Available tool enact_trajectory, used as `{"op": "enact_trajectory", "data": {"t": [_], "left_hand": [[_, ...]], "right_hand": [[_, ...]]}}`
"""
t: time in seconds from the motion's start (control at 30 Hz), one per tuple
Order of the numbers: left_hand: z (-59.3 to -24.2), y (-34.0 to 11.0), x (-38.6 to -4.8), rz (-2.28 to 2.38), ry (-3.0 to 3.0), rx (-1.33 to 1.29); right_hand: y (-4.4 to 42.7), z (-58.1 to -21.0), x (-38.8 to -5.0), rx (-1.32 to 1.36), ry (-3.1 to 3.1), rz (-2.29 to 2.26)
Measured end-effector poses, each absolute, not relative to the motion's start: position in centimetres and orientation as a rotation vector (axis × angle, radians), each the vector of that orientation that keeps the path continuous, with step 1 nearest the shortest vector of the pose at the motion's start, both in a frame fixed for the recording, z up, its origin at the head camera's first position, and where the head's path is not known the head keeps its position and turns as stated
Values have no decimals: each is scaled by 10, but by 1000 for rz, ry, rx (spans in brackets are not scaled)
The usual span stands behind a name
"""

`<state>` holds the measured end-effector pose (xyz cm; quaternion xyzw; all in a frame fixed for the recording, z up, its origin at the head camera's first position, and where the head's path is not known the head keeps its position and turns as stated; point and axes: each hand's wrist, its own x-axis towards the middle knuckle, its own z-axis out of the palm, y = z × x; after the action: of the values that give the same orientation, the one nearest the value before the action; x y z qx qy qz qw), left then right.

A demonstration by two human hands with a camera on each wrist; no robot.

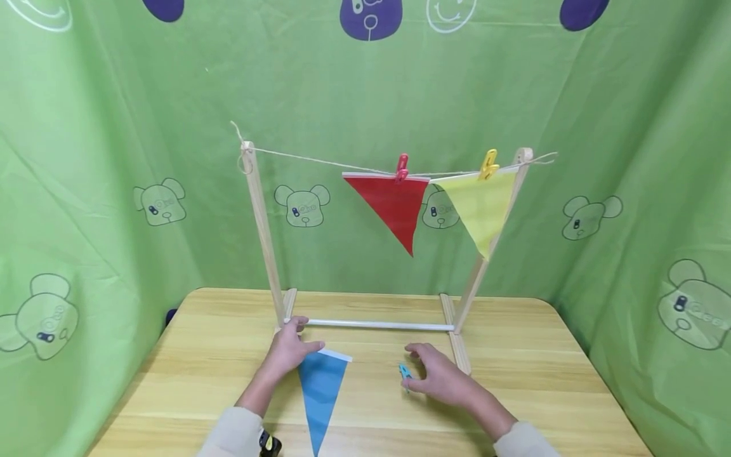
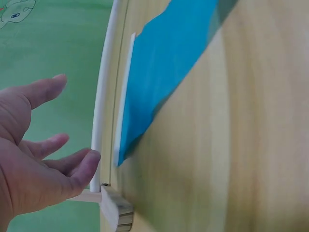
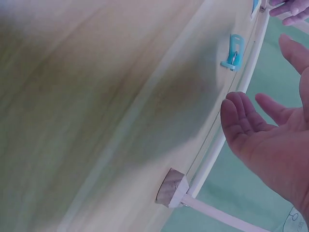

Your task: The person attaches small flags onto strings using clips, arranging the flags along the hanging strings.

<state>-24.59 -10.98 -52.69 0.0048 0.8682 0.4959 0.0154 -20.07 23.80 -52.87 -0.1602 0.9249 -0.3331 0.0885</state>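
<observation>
A blue triangular pennant (image 1: 322, 387) with a white top edge lies on the table in the head view. My left hand (image 1: 289, 348) hovers by its upper left corner, fingers spread and gripping nothing; the left wrist view shows the hand (image 2: 43, 159) apart from the pennant (image 2: 159, 63). A light-blue clothespin (image 1: 405, 374) lies on the table beside my right hand (image 1: 442, 376). In the right wrist view that hand (image 3: 270, 125) is loosely bent, with a gap between it and the clothespin (image 3: 235, 52).
A wooden stand with left post (image 1: 263, 228) and right post (image 1: 476, 273) carries a string (image 1: 320, 160). A red pennant (image 1: 394, 206) hangs by a red clothespin (image 1: 402, 167), a yellow pennant (image 1: 482, 206) by a yellow clothespin (image 1: 488, 164). A white bar (image 1: 377, 325) joins the posts low down.
</observation>
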Motion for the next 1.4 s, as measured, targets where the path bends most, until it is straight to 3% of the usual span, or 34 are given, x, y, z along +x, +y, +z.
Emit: {"op": "enact_trajectory", "data": {"t": [1.4], "left_hand": [[-553,-98,-239,914,3108,-6]], "right_hand": [[224,-547,-194,-389,2827,-794]]}}
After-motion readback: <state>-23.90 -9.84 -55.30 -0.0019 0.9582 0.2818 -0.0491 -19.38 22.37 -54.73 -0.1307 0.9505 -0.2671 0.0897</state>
